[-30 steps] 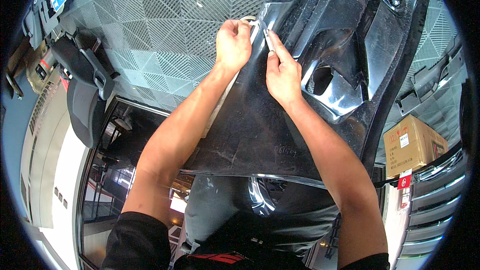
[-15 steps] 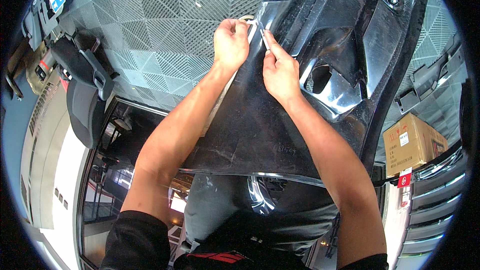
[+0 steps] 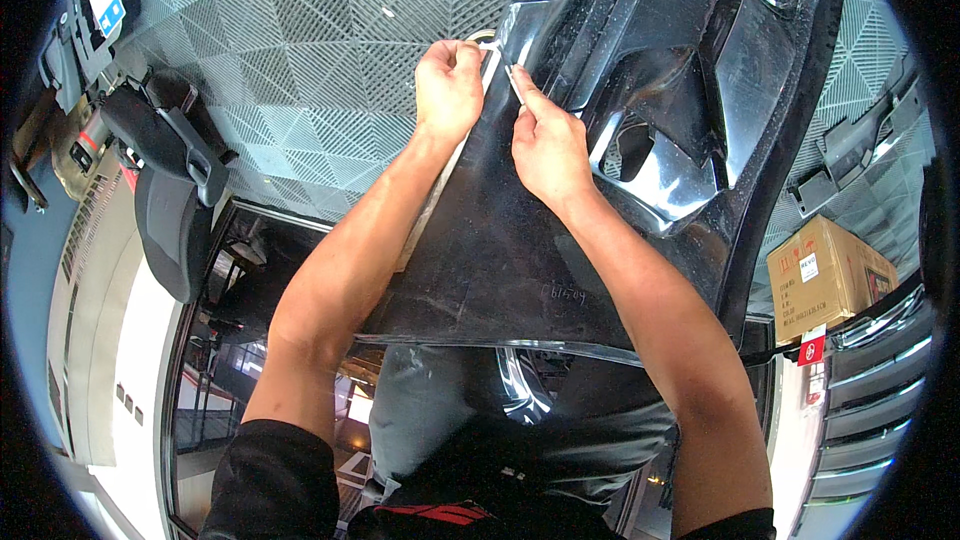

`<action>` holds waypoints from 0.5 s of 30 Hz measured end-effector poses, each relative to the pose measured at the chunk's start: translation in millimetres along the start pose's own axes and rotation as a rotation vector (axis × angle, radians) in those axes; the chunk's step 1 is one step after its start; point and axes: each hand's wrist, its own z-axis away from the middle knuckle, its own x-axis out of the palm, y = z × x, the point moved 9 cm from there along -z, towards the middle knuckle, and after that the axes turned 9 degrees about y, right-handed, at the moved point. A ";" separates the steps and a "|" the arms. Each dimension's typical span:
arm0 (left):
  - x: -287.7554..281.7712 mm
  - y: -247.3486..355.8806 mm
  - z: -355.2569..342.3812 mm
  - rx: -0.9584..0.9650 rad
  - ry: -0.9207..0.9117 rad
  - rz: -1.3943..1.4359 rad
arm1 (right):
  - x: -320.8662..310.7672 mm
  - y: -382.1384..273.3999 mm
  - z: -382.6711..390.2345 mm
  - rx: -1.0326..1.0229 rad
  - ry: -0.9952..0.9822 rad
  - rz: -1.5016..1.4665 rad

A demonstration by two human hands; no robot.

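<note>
Black car-body panel [image 3: 480,250]. Left hand [image 3: 450,90] pinching white strip [image 3: 489,46]; right hand [image 3: 550,145] gripping slim tool [image 3: 517,89]. Tool slip could scratch panel.

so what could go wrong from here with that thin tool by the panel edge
The thin tool in the right hand points toward the left hand, so a slip might catch those fingers if its tip is sharp, which is too small to tell. It could also scratch the shiny black panel. The pale strip at the left fingertips may tear if pulled hard.
</note>
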 end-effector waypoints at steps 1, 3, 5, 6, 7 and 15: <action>1.2 -0.4 0.1 -0.015 -0.011 -0.008 | -0.5 0.3 0.2 -0.003 0.006 -0.008; 1.2 -4.4 -1.0 -0.046 -0.027 0.008 | -0.9 -1.3 1.1 -0.006 0.009 -0.006; -0.9 -11.4 -4.4 -0.076 -0.035 0.058 | -0.2 -5.3 2.8 -0.006 0.000 0.014; 0.1 -10.5 -3.4 -0.094 -0.047 0.063 | -0.7 -4.4 3.4 0.006 -0.001 0.011; 0.9 -9.5 -2.7 -0.112 -0.058 0.067 | -1.1 -3.6 4.2 0.018 -0.003 0.009; 0.3 -5.3 -2.4 -0.190 -0.072 0.082 | -0.2 -1.3 10.1 0.007 0.021 0.025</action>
